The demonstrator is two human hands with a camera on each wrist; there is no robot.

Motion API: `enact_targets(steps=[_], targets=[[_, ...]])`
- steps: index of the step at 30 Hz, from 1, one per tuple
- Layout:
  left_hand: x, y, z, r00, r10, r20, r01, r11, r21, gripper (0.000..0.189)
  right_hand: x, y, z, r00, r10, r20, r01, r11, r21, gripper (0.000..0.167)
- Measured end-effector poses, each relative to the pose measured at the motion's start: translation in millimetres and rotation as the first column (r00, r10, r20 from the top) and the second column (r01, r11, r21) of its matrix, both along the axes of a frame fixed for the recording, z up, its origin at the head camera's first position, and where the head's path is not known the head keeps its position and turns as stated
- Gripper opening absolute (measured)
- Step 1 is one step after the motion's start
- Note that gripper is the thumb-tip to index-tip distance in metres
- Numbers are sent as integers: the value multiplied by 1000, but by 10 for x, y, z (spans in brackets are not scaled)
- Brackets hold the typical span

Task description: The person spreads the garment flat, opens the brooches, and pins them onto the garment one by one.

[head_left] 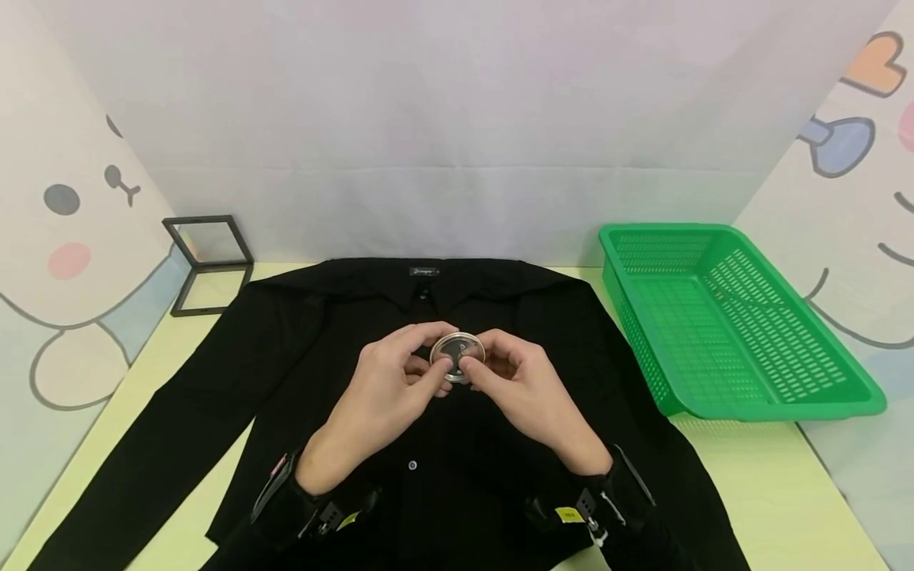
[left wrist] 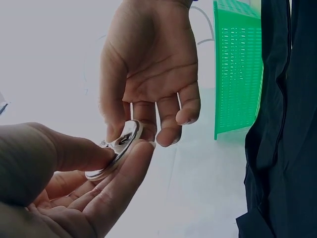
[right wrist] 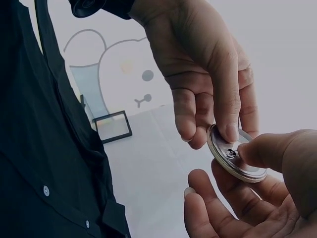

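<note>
Above the middle of a black button-up shirt, both hands hold a round pin badge. Its shiny metal back faces up, with a small pin fitting in the middle seen in the right wrist view. My left hand pinches the left side, thumb on the back and fingers at the rim and underneath. On the other side my right hand pinches the badge between thumb and fingers. Both thumb tips lie close to the pin fitting. The badge's front is hidden.
The shirt lies spread on a pale yellow table, collar at the far edge, sleeves out to both sides. A green plastic basket stands at the right. A black-framed hinged stand sits at the back left.
</note>
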State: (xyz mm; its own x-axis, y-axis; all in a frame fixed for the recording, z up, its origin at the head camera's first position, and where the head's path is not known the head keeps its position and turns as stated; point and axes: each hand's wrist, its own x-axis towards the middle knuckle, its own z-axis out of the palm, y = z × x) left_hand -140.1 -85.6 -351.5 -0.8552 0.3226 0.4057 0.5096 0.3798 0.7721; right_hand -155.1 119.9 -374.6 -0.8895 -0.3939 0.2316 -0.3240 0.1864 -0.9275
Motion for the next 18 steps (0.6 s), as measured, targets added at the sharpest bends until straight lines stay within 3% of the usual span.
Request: enact_targets(steps=[18], targets=[[-9,-7,-22,999,-34,8,34,999,11,34,5,-9,10,1000,4,4,-4,1000,25,9]])
